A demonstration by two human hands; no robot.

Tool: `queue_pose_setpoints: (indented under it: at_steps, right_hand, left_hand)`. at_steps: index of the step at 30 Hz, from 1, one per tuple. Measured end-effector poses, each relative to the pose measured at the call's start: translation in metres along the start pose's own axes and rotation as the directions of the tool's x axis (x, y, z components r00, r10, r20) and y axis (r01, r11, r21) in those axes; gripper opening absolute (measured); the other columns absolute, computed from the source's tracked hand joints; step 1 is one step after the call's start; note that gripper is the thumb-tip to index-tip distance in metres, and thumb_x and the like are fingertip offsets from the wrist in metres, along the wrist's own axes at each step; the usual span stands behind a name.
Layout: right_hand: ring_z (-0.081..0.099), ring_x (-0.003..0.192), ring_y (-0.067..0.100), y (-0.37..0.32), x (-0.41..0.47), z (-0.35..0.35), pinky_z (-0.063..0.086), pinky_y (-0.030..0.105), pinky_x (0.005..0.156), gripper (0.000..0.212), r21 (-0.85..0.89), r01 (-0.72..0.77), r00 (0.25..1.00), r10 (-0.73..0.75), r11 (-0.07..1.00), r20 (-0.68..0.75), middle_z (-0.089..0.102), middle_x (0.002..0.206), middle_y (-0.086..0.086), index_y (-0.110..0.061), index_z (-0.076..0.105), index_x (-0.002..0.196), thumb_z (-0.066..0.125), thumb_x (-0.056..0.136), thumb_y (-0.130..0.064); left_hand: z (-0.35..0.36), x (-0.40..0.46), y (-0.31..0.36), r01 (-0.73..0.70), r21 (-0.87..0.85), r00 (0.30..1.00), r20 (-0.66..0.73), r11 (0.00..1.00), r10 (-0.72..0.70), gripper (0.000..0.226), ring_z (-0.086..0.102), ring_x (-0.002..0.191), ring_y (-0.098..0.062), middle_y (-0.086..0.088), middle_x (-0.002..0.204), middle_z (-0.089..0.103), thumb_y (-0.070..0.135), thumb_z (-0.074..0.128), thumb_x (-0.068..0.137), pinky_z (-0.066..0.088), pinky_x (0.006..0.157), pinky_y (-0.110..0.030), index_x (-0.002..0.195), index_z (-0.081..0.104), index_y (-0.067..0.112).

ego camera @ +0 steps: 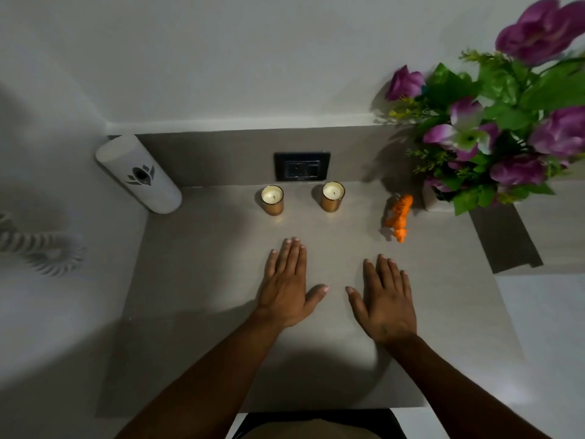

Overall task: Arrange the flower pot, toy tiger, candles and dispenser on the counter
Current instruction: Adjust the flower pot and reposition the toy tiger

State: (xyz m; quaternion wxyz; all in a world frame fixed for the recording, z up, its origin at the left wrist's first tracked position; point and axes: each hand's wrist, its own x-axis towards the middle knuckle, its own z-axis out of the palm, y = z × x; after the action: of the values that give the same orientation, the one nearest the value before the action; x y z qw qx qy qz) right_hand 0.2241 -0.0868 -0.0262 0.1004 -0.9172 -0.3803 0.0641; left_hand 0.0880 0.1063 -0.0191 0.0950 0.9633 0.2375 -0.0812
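Note:
On the grey counter (202,280), a white dispenser (139,174) with a dark flower emblem stands at the back left corner. Two candles in gold jars stand side by side at the back, one (272,199) left of the other (332,196). An orange toy tiger (399,217) stands at the back right, beside a white flower pot (434,199) full of purple flowers and green leaves. My left hand (286,285) and my right hand (384,296) lie flat, palms down, on the counter's middle, holding nothing.
A black wall socket (302,166) sits in the backsplash behind the candles. A coiled white cord (38,248) hangs on the left wall. The counter steps down at the right (503,236); its front edge runs near my body.

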Motion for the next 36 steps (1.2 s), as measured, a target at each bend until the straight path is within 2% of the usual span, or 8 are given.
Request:
queue_pose_setpoints:
  at_steps: [5,8,11,16,20,26,30,36]
  right_hand:
    - [0.022,0.15,0.027,0.004,-0.001,-0.005,0.018,0.046,0.121,0.073,0.197,-0.021,0.996,0.038,0.98,-0.084,0.032,0.16,0.01,-0.02,0.034,0.153,0.041,0.097,-0.065]
    - [0.041,0.134,0.02,0.016,0.012,-0.012,0.035,0.035,0.11,0.072,0.62,-0.159,0.937,0.316,0.768,-0.152,0.044,0.147,0.006,-0.02,0.039,0.146,0.063,0.088,-0.057]
    - [0.045,0.132,0.019,0.038,0.04,-0.023,0.034,0.021,0.105,0.078,0.77,-0.267,0.827,0.548,0.58,-0.126,0.046,0.144,0.007,-0.012,0.038,0.146,0.076,0.084,-0.04]
    - [0.044,0.137,0.026,0.089,0.098,-0.048,0.034,0.036,0.116,0.091,0.8,-0.403,0.68,0.73,0.445,-0.064,0.038,0.153,0.013,-0.009,0.029,0.153,0.083,0.08,-0.023]
    - [0.046,0.135,0.027,0.112,0.132,-0.063,0.037,0.039,0.114,0.101,0.811,-0.427,0.635,0.771,0.399,-0.045,0.041,0.151,0.013,-0.011,0.03,0.152,0.091,0.072,-0.022]
    - [0.053,0.115,0.016,0.117,0.163,-0.072,0.043,0.027,0.1,0.093,0.784,-0.381,0.667,0.733,0.491,-0.135,0.058,0.13,0.005,-0.013,0.045,0.138,0.095,0.061,-0.027]
    - [0.059,0.116,0.027,0.121,0.169,-0.066,0.049,0.042,0.102,0.087,0.796,-0.411,0.658,0.748,0.445,-0.079,0.061,0.126,0.008,-0.011,0.045,0.136,0.093,0.065,-0.027]
    - [0.059,0.114,0.025,0.125,0.168,-0.062,0.047,0.031,0.097,0.082,0.799,-0.402,0.654,0.751,0.447,-0.091,0.058,0.116,0.001,-0.012,0.046,0.134,0.092,0.067,-0.023]
  left_hand:
    - [0.001,0.007,0.002,-0.027,0.037,0.999,0.024,0.999,0.026,0.101,-0.017,0.156,-0.026,-0.009,0.171,-0.009,0.084,0.002,0.09,0.001,0.127,-0.053,0.161,-0.006,0.012]
    - [0.002,0.007,0.0,-0.044,0.035,0.999,0.022,0.998,0.043,0.1,-0.016,0.156,-0.027,-0.009,0.171,-0.007,0.084,0.006,0.091,0.001,0.127,-0.055,0.161,-0.004,0.013]
    - [0.005,0.01,-0.002,-0.038,0.035,0.999,-0.007,0.999,0.038,0.1,-0.014,0.157,-0.028,-0.008,0.171,-0.006,0.085,0.008,0.091,0.0,0.127,-0.055,0.162,-0.003,0.014]
    - [0.01,0.014,-0.003,-0.05,0.036,0.997,-0.052,0.998,0.052,0.1,-0.012,0.157,-0.028,-0.008,0.171,-0.003,0.084,0.012,0.092,0.001,0.127,-0.054,0.162,0.001,0.015]
    - [0.009,0.014,-0.001,-0.043,0.01,0.996,-0.074,0.999,0.044,0.099,-0.009,0.157,-0.028,-0.008,0.171,0.0,0.084,0.013,0.092,0.004,0.127,-0.055,0.163,0.004,0.016]
    - [0.007,0.014,0.001,-0.03,0.008,0.997,-0.073,1.0,0.03,0.098,-0.007,0.158,-0.027,-0.007,0.172,0.003,0.083,0.018,0.092,0.005,0.127,-0.054,0.163,0.006,0.016]
    - [0.007,0.014,0.0,-0.029,0.007,0.997,-0.07,1.0,0.03,0.098,-0.008,0.158,-0.026,-0.006,0.172,0.003,0.083,0.02,0.091,0.004,0.127,-0.054,0.163,0.007,0.016]
    - [0.006,0.016,0.0,-0.024,0.006,0.998,-0.053,1.0,0.024,0.099,-0.008,0.158,-0.027,-0.006,0.172,0.002,0.084,0.02,0.09,0.005,0.127,-0.055,0.163,0.007,0.017]
